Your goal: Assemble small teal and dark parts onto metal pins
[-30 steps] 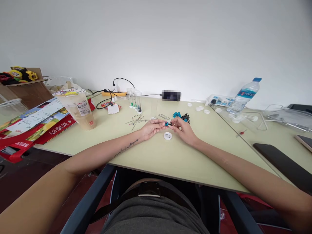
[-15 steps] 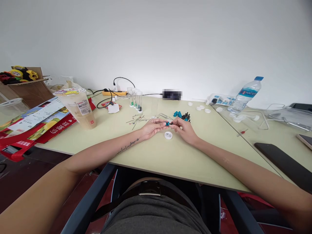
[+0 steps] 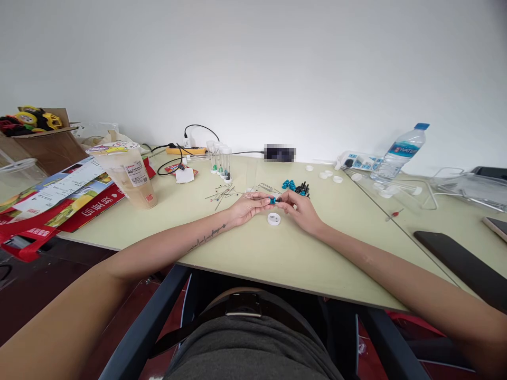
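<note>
My left hand point(image 3: 249, 207) is closed on a small blue part point(image 3: 272, 200), pinched between thumb and fingers. From the right, my right hand point(image 3: 300, 211) pinches a small black part point(image 3: 278, 200) that meets the blue one end to end. Both are too small to name more exactly. Just below the fingers sits a round white cap point(image 3: 273, 219) with tiny pieces in it. Behind my right hand lie a cluster of blue parts point(image 3: 288, 184) and a heap of black parts point(image 3: 303, 188). Thin metal rods point(image 3: 222, 194) are scattered left of my left hand.
A sealed drink cup point(image 3: 132, 177) stands at the left by a red bag point(image 3: 87, 214). Clear tubes point(image 3: 220, 161) stand upright near the wall. White caps point(image 3: 325, 174), a tilted water bottle point(image 3: 402, 153), a power strip point(image 3: 358, 161) and a dark phone-like slab point(image 3: 459, 264) lie right.
Both hands stay in place with the blue and black parts between them. Only a very slight shift of the fingers and of the view shows.
</note>
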Available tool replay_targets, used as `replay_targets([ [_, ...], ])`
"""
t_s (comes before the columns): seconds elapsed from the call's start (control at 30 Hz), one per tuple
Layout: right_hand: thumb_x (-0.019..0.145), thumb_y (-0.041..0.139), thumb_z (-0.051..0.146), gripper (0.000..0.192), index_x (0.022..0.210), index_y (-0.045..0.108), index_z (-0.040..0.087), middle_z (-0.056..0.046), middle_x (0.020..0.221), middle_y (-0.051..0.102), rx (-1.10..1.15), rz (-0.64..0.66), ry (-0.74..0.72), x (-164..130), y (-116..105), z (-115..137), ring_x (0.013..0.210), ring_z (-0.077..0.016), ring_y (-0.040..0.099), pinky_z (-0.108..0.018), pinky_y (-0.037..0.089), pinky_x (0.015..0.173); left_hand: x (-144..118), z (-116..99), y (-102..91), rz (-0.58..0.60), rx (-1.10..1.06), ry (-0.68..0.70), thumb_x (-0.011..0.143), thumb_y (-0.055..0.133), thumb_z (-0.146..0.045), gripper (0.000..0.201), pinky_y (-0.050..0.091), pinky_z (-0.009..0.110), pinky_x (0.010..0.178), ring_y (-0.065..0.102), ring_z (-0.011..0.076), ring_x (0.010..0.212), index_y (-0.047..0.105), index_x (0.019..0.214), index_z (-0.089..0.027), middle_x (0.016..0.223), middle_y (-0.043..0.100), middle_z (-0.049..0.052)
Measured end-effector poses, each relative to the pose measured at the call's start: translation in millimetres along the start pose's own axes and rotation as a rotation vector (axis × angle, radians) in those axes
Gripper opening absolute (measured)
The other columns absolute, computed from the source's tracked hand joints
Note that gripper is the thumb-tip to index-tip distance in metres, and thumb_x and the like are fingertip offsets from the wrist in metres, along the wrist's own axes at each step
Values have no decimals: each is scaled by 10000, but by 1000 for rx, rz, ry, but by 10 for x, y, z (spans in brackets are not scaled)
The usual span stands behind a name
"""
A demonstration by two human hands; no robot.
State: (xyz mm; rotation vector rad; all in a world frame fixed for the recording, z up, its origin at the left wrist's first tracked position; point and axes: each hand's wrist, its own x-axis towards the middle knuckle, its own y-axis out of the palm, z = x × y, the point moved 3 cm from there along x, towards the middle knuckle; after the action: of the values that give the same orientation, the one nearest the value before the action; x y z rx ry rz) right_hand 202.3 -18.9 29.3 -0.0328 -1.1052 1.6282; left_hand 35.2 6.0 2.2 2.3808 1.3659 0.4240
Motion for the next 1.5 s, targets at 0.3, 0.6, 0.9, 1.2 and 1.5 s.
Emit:
replay_targets([
  [0.3,891,359,462,379,669,514,197,-1,572,537,-29,62,-3,0,-3,29,570,-141,506,-272,377,566,-18,-13,23,27,6,-1,655,699,-122,178,449,318,935,650,141,826,664,828,-99,905,679,75],
  [0.6,865,435,423,238,789,497,207,11,615,551,33,41,-4,-5,10,16,534,-131,499,-267,384,551,-13,-8,13,8,-17,-5,645,707,-119,176,452,314,932,649,132,809,662,814,-99,875,682,65],
  [0.9,864,444,437,243,805,484,205,14,630,540,-26,-4,-39,-11,1,39,522,-122,461,-260,355,544,-8,-4,10,28,4,-4,671,688,-122,192,458,297,918,648,120,792,668,861,-95,881,680,67],
  [1.2,846,479,440,243,819,497,200,11,652,552,-25,-17,-35,-10,-7,43,526,-115,447,-253,348,536,-6,-1,3,10,9,-14,677,679,-110,197,460,292,910,646,114,774,664,872,-90,873,678,69],
  [1.5,828,505,449,247,825,495,203,15,652,552,-6,-22,-22,-10,-5,30,513,-112,444,-250,343,523,0,4,-5,17,19,-10,680,678,-116,196,458,288,907,645,111,774,666,875,-96,866,679,70],
])
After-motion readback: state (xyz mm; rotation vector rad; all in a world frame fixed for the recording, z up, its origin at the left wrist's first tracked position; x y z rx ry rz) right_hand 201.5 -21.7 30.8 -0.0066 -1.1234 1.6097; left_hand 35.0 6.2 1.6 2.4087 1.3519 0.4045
